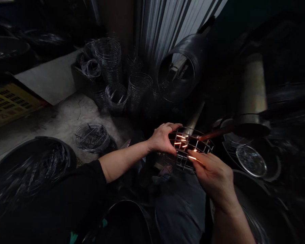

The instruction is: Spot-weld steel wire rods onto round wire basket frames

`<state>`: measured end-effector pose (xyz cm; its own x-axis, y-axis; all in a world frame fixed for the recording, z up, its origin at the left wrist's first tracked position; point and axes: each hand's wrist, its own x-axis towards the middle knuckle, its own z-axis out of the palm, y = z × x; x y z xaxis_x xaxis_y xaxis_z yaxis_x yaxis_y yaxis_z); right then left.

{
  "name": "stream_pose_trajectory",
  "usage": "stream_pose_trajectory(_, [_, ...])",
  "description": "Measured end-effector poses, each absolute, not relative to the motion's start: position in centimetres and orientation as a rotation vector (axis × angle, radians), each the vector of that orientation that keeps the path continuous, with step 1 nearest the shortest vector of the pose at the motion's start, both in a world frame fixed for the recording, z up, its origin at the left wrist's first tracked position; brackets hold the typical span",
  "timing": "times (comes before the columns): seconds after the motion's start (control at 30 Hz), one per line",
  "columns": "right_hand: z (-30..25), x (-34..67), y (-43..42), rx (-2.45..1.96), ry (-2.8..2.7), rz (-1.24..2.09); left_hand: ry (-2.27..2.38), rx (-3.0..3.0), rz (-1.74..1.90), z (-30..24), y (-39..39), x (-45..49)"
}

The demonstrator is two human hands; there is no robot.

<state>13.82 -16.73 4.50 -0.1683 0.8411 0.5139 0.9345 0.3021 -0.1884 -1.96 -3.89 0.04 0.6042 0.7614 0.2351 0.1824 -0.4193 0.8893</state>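
Note:
A round wire basket (184,162) of thin metal rings and short uprights is held in front of me, above my lap. My left hand (164,138) grips its left side, thumb and fingers spread around the rings. At the near right side, my right hand (213,173) has its fingers closed against the wires; whether a loose wire is also pinched there is hidden. Bright orange sparks (184,140) streak inside the basket and by my right fingertips. A copper-coloured rod (216,132) reaches from the right to the basket's far rim, with a pale bar (195,118) behind.
A thick machine cylinder (254,88) stands at right above metal bowls (251,159). Stacked wire rings (139,86) and a wire coil (178,74) lie ahead. On the left are a tub of wire pieces (35,169), a wire basket of rods (92,137) and a yellow crate (12,105).

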Motion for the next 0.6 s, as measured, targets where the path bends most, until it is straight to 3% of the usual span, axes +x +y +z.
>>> stream_pose_trajectory(0.23, [4.0,15.3,-14.7,-1.585,-1.984,-0.254,0.833,1.945,0.736,0.5,-2.2,-0.7])
stream_pose_trajectory(0.47, [4.8,14.8,-16.6,-1.65,-1.6,-0.061,0.848,1.907,0.737,0.5,-1.6,-0.1])
stream_pose_trajectory(0.6, [4.3,14.0,-18.4,-1.647,-1.336,0.212,0.912,1.916,0.735,0.8,-0.5,0.7])
